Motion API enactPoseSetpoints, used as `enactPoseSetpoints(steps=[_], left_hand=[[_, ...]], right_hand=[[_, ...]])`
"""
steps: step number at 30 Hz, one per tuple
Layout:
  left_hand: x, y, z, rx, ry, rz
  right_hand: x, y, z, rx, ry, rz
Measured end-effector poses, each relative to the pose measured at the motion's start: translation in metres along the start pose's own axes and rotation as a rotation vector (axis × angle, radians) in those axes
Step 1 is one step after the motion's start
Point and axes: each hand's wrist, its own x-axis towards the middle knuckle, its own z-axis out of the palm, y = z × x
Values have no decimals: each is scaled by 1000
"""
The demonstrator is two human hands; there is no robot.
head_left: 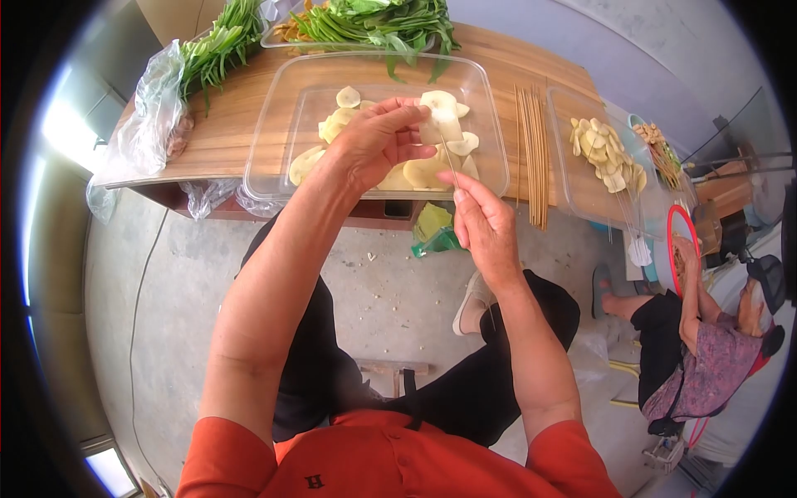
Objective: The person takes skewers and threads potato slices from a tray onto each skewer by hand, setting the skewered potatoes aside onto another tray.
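Note:
My left hand (378, 141) pinches a pale potato slice (441, 119) above a clear plastic tray (260, 149). Between the fingers of my right hand (488, 226) is a thin wooden skewer (451, 158), whose upper end meets the lower part of the slice. Whether the point has gone through it I cannot tell. Below my hands, more potato slices (425, 172) lie loose in the tray.
A bundle of wooden skewers (531, 158) lies right of the tray, beside another clear tray (564, 178) holding skewered slices (604, 149). Leafy greens (382, 25) fill a container behind. A plastic bag (154, 116) sits left. Another person (697, 357) sits at right with a red-rimmed basin (682, 217).

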Motion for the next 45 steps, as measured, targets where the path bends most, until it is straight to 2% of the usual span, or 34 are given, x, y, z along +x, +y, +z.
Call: enactPoseSetpoints(steps=[20, 32, 35, 37, 45], left_hand=[[-2, -3, 4, -65, -23, -35], [-7, -23, 17, 29, -52, -73], [-13, -17, 22, 76, -49, -18], [-14, -17, 22, 99, 28, 7], [-7, -24, 16, 189, 56, 66]], right_hand=[[-2, 8, 9, 6, 98, -51], [1, 9, 5, 107, 125, 32], [3, 2, 3, 172, 106, 65], [3, -4, 5, 181, 84, 119], [-2, -2, 5, 53, 106, 71]])
